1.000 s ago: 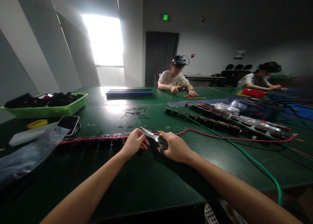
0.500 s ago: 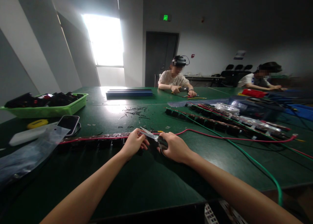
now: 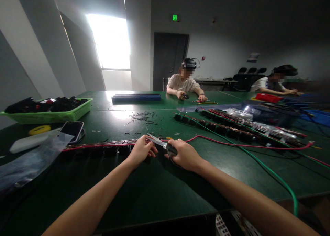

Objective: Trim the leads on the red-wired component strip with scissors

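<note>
My left hand (image 3: 141,149) is closed around the right end of a long black strip (image 3: 100,149) with a red wire (image 3: 89,145) along its top; the fingers hide that end. My right hand (image 3: 184,155) grips a pair of scissors (image 3: 161,142) by dark handles. The silvery blades point left and reach over the left fingertips, slightly apart at their tips. What lies between the blades is too small to tell. A red cable (image 3: 216,139) runs off to the right behind my right hand, with a bit of yellow (image 3: 168,138) beside the scissors.
Dark clippings (image 3: 143,118) lie beyond my hands. At left are a green basket (image 3: 51,117) of black parts, a phone (image 3: 72,131) and a plastic bag (image 3: 33,164). More black strips (image 3: 219,128) and a green cable (image 3: 268,170) are at right. Two people sit across the table.
My left hand has barely moved. The right fingers have shifted slightly on the scissors handles, and the blades look a little closer together. Across the table, a person's hand has turned a dark object.
</note>
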Demonstrator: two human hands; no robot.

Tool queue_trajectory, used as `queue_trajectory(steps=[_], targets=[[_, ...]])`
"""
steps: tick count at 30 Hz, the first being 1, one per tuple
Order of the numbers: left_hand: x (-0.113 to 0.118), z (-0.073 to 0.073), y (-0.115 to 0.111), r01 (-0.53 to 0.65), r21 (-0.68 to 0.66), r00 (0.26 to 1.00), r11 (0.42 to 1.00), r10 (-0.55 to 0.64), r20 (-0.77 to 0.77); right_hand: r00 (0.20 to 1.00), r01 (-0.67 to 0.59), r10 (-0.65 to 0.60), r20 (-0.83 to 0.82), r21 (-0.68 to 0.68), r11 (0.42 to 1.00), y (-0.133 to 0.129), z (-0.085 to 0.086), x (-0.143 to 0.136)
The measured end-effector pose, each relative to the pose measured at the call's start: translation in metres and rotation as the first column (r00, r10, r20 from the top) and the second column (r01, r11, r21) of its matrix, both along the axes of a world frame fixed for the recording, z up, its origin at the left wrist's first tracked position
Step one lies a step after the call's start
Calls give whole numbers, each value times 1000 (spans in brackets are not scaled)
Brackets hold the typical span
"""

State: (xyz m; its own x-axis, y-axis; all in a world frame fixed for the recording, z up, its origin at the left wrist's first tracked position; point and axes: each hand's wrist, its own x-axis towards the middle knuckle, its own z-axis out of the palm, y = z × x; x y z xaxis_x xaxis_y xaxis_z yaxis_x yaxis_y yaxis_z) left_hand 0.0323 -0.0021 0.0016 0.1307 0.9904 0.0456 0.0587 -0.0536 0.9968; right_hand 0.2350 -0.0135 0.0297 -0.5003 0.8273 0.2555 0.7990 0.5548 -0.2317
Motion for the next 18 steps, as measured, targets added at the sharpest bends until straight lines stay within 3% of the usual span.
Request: queue_trajectory(steps=[18], targets=[[0, 2, -1, 4, -5, 1000, 1000, -4, -20, 999, -12, 13, -35, 14, 1000, 1, -2, 0]])
